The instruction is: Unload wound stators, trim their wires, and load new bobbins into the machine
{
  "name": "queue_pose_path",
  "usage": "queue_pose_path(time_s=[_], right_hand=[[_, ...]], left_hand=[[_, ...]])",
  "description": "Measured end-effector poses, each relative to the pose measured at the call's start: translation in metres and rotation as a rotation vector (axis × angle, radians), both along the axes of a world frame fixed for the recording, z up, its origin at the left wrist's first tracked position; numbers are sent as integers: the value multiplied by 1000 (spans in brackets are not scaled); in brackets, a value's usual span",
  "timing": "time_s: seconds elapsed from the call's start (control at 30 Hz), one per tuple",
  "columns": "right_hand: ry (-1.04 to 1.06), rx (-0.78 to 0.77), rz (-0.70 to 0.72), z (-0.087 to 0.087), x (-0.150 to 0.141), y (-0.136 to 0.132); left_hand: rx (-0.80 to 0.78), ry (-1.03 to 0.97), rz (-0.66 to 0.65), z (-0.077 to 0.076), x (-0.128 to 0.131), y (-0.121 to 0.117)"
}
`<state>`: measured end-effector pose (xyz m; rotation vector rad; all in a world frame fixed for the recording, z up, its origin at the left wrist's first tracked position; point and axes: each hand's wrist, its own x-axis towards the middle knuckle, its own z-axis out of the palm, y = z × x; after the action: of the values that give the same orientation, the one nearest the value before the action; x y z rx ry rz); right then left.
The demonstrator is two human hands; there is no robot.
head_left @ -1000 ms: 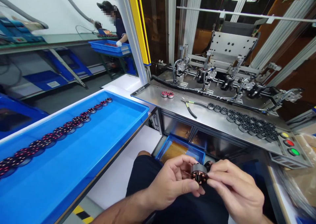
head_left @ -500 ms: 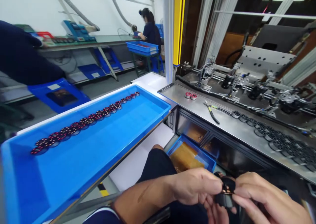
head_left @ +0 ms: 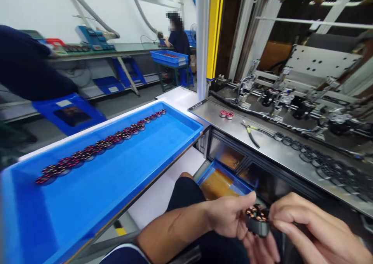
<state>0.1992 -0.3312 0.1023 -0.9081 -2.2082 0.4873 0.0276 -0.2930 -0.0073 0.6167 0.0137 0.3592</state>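
Low in the view, my left hand [head_left: 233,221] is closed around a black motor stator [head_left: 258,221] with copper windings facing up. Its thumb is raised off the windings, and the fingers support the stator from below and the side. At the stator's right edge my right hand [head_left: 309,225] pinches with thumb and forefinger. Whatever lies between those fingertips is too small to make out. Both hands are above my lap. On the metal bench ahead lie several black stators [head_left: 326,161] in a row and wire cutters [head_left: 251,132] with black and yellow-green handles.
A blue tray [head_left: 136,178] at left holds a line of red-and-black wound stators [head_left: 99,145]. Two red stators [head_left: 226,114] sit on the bench before a winding machine [head_left: 291,97]. A blue bin [head_left: 247,186] stands below. Two people work at the far bench.
My left thumb has lifted off the stator, exposing its copper windings. My right hand has shifted slightly left and up, still pinching at the edge. The view has moved a little.
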Motion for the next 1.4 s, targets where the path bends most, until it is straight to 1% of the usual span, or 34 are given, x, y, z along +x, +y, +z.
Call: queue_pose_path(time_s=[0.03,0.07,0.1,0.2,0.27,0.33,0.37,0.4,0.43,0.47,0.5,0.53,0.57,0.6,0.63,0.67,0.7,0.77,0.87,0.9,0.93,0.97,1.03,1.23,1.3,1.37,1.4], right_hand=[[-1,10,-19,4,-2,0],[0,21,-53,7,-4,0],[3,31,-95,8,-5,0],[35,33,-244,6,-4,-3],[67,9,-317,3,-4,-5],[115,-33,-321,0,-4,-5],[143,-54,-289,0,-5,-5],[167,-73,-240,0,-5,-4],[183,-86,-184,0,-6,-3],[193,-91,-132,0,-6,-3],[196,-88,-94,0,-5,-2],[193,-80,-73,1,-5,-2],[188,-73,-67,1,-4,-2],[184,-64,-73,1,-3,-2],[179,-51,-91,1,-2,-2],[176,-36,-115,1,-2,-2],[176,-21,-144,1,-1,-2],[186,3,-211,-1,-1,-3],[210,8,-300,-4,-3,-3],[220,1,-318,-6,-4,-3],[232,-11,-326,-7,-5,-2],[246,-25,-323,-9,-5,-2],[272,-44,-301,-11,-5,0],[335,-47,-225,-16,-3,1],[367,-44,-249,-17,-5,-1],[408,-48,-345,-19,-10,-5],[443,-86,-404,-21,-13,-8]], left_hand=[[34,-1,-69,-1,0,-1],[61,-13,-62,0,-1,-2],[80,-27,6,3,-2,-3],[124,-33,388,17,-7,-8],[135,-46,586,26,-10,-10],[113,-109,713,31,-10,-9],[94,-130,736,31,-10,-7],[75,-127,713,30,-8,-4],[58,-104,632,27,-7,-1],[47,-63,504,23,-5,2],[44,-17,350,19,-4,5],[53,16,191,15,-3,7],[70,30,64,12,-3,8],[87,27,-5,11,-3,9],[103,21,-13,11,-3,8],[113,20,26,12,-3,6],[117,23,99,14,-4,4],[128,47,319,20,-4,-1],[229,48,685,23,-2,-7],[273,32,784,22,-1,-7],[313,16,853,21,0,-8],[343,3,888,20,0,-8],[366,-6,886,18,1,-7],[316,40,672,21,-1,-6],[319,43,695,21,-1,-6],[345,39,790,19,0,-4],[361,36,833,18,1,-2]])
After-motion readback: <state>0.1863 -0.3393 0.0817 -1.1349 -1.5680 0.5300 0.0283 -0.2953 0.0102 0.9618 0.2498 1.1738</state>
